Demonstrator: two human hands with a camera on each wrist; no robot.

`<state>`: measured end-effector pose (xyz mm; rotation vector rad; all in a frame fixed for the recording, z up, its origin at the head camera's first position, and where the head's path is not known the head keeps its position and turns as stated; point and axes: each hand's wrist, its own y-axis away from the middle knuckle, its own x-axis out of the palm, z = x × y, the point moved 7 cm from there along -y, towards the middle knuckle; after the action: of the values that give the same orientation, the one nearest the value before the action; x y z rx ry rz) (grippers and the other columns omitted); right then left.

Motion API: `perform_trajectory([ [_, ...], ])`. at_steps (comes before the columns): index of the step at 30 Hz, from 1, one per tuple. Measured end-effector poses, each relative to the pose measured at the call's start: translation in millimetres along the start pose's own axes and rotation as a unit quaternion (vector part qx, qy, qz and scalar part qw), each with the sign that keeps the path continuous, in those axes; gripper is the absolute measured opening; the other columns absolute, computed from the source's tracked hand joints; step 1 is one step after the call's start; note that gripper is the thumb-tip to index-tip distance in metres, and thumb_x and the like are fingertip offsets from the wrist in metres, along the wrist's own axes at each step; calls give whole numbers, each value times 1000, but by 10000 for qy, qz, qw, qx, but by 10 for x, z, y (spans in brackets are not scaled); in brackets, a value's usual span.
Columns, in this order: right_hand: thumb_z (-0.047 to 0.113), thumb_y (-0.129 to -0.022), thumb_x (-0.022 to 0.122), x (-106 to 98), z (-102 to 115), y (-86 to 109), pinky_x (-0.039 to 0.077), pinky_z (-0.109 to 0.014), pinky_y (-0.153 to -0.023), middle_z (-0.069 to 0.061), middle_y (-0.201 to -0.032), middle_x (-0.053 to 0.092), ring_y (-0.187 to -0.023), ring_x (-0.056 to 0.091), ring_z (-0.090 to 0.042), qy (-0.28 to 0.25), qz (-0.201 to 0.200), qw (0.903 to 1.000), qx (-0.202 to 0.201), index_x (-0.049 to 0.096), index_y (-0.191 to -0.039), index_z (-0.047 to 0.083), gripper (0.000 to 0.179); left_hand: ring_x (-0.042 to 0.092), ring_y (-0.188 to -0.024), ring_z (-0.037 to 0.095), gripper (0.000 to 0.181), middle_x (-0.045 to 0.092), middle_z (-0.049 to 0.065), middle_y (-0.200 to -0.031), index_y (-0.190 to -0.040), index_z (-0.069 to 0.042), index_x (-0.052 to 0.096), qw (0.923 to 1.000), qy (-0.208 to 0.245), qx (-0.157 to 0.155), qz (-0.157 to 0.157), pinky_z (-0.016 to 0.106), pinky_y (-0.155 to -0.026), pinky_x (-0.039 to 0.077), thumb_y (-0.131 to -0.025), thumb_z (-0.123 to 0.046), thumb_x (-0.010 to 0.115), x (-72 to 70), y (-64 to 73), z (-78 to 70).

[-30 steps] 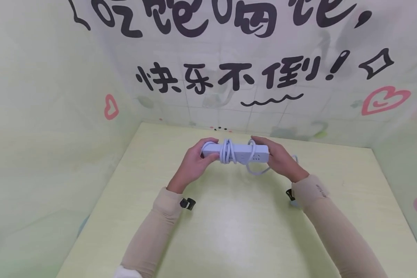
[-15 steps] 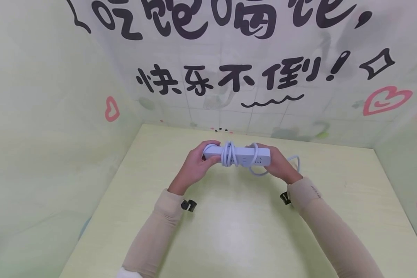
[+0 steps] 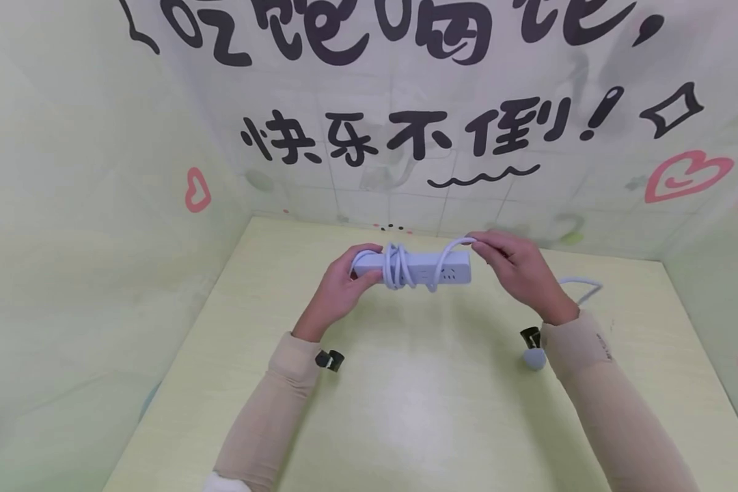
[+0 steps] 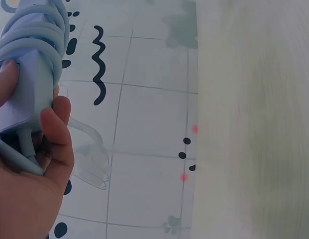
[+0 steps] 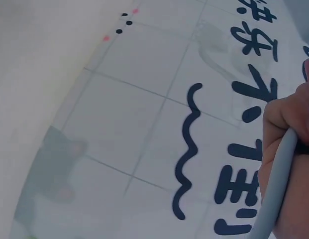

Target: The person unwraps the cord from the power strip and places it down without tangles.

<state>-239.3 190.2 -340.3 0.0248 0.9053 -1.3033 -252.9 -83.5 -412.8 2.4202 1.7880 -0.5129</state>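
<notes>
A white power strip [image 3: 458, 268] is held above the table, with several turns of its own cord [image 3: 398, 266] wound round its middle. My left hand [image 3: 341, 285] grips the strip's left end, thumb on the front face. In the left wrist view the thumb presses near the cord turns, and the cord leaves the strip's end [image 4: 26, 142] beside the palm. My right hand [image 3: 516, 270] pinches the cord off the strip's right end, where one loop [image 3: 445, 256] crosses the face. The right wrist view shows the cord [image 5: 279, 191] running down from the fingers.
Under the hands lies a pale table [image 3: 406, 410]. Behind it stands a wall sheet [image 3: 357, 191] with dark lettering. A stretch of cord [image 3: 581, 281] shows beyond the right wrist, and a pale rounded thing [image 3: 534, 359] shows below the right cuff, possibly the plug.
My right hand has left the strip's right end and moved right and up, drawing the cord with it. The left hand keeps its grip with little movement.
</notes>
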Motion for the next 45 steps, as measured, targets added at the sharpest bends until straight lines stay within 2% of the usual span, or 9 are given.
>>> perform_trajectory([
  [6, -10, -90, 68, -17, 321, 41, 35, -20, -58, 3, -75, 59, -63, 42, -4, -15, -15, 9971, -767, 79, -102, 4, 22, 58, -107, 27, 44, 60, 14, -131, -142, -13, 54, 9992, 134, -144, -355, 39, -86, 55, -101, -22, 66, -53, -27, 0],
  [11, -1, -91, 72, 188, 402, 132, 38, -18, -56, 7, -76, 63, -61, 44, -1, 324, 852, 9908, -1002, 79, -100, 12, 18, 58, -109, 28, 43, 59, 16, -131, -141, -12, 54, 9962, 303, -159, -796, 45, -89, 57, -101, -21, 65, -118, -49, 3],
  [17, 13, -97, 69, 511, 147, 260, 46, -22, -65, 9, -84, 70, -69, 52, -3, 876, 2059, 9736, -447, 80, -105, 15, 13, 58, -112, 28, 41, 58, 17, -132, -139, -11, 56, 9954, 460, -55, -840, 42, -92, 57, -100, -17, 65, -140, -45, -53],
  [22, 14, -98, 67, 656, -187, 263, 52, -28, -70, -2, -97, 78, -77, 63, -9, 1253, 2280, 9655, -79, 78, -112, 7, 19, 56, -108, 26, 43, 59, 14, -130, -140, -15, 56, 9975, 394, -87, -576, 35, -87, 56, -99, -19, 68, -94, -4, -124],
  [28, 10, -105, 53, 681, -535, 225, 50, -38, -77, -10, -97, 74, -83, 63, -22, 806, 2476, 9600, 1025, 62, -137, 5, 33, 53, -100, 23, 43, 62, 13, -122, -139, -16, 57, 9995, 57, 103, -287, 31, -74, 50, -98, -17, 69, -9, 57, -193],
  [33, -3, -98, 56, 561, -511, 131, 54, -56, -96, -22, -121, 72, -109, 68, -38, 399, 2149, 9705, 1022, 63, -131, -3, 34, 54, -94, 22, 41, 65, 10, -118, -138, -17, 58, 9997, -162, 181, 25, 29, -69, 47, -98, -16, 68, 98, 84, -217],
  [36, 9, -101, 60, 457, -472, 36, 56, -46, -85, -19, -112, 73, -93, 69, -30, 306, 1804, 9776, 1040, 68, -122, -1, 24, 54, -88, 22, 42, 65, 10, -115, -138, -19, 58, 9993, -266, 171, 175, 28, -68, 47, -97, -16, 69, 157, 89, -206],
  [39, 23, -107, 54, 318, -416, -34, 51, -36, -78, -12, -104, 73, -84, 62, -21, 514, 1406, 9816, 1185, 72, -117, 4, 28, 54, -85, 20, 43, 66, 10, -112, -138, -19, 58, 9991, -297, 124, 269, 26, -67, 48, -97, -19, 70, 197, 86, -170],
  [45, 16, -102, 63, -14, -56, -101, 41, -23, -65, -3, -84, 64, -72, 50, -13, 728, 363, 9950, 577, 77, -106, 8, 17, 56, -80, 19, 42, 67, 8, -109, -136, -18, 58, 9988, -391, 93, 278, 26, -65, 49, -96, -22, 71, 212, 81, -106],
])
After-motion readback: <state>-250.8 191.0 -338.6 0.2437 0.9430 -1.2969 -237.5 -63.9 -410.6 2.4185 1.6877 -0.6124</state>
